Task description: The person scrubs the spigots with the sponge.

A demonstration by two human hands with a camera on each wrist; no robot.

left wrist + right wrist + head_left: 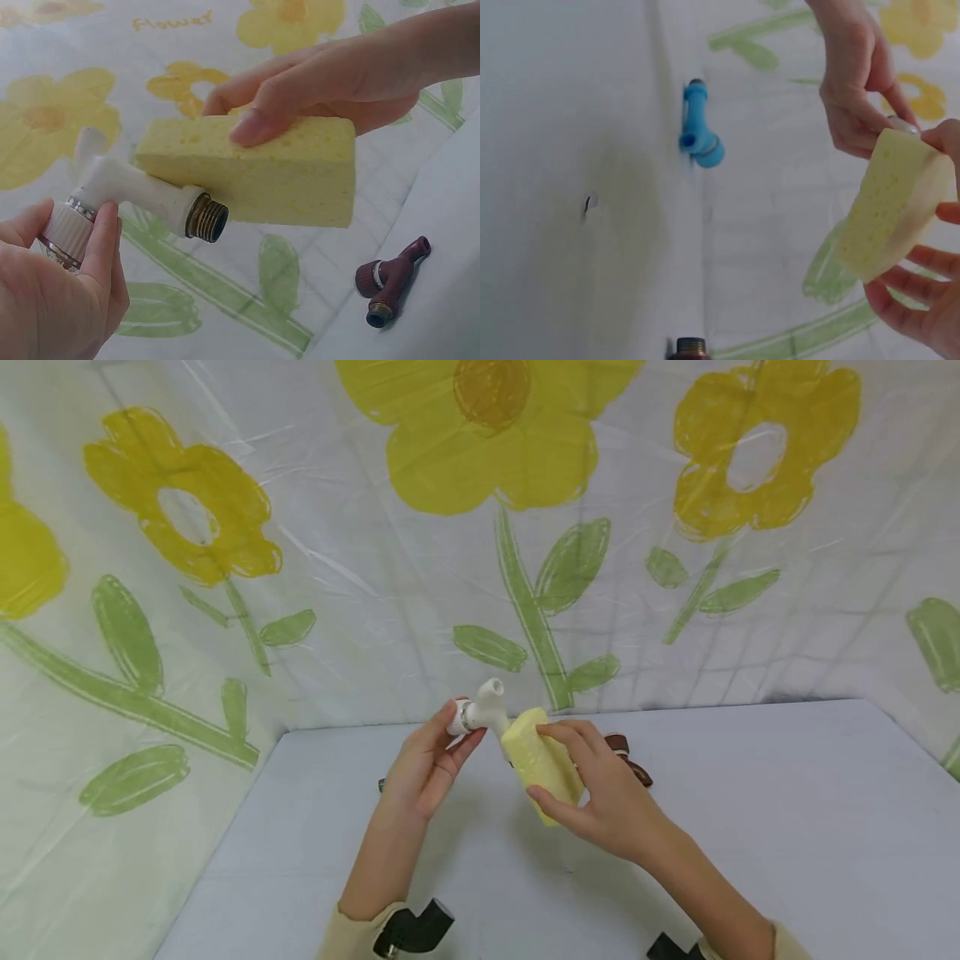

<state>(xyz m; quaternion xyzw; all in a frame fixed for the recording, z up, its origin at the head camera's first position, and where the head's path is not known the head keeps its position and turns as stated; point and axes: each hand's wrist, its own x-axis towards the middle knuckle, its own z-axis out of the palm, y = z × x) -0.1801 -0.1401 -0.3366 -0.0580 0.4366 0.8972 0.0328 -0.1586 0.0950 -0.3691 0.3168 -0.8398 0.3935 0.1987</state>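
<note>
My left hand (422,781) holds up a white plastic tap (489,713) by its ribbed knob (69,229), pinched between thumb and fingers. The tap's brass threaded end (208,217) shows in the left wrist view. In my right hand (611,793) is a yellow sponge block (542,760), gripped with the thumb on one side and the fingers on the other. One long side of the sponge (292,180) lies along the tap's body. Both are held above the table, and in the right wrist view the sponge (889,206) hides most of the tap.
A dark red tap (394,281) lies on the white table (750,827), partly behind my right hand in the head view. A blue tap (695,124) lies near the table's edge. A flower-printed sheet (360,635) hangs behind the table.
</note>
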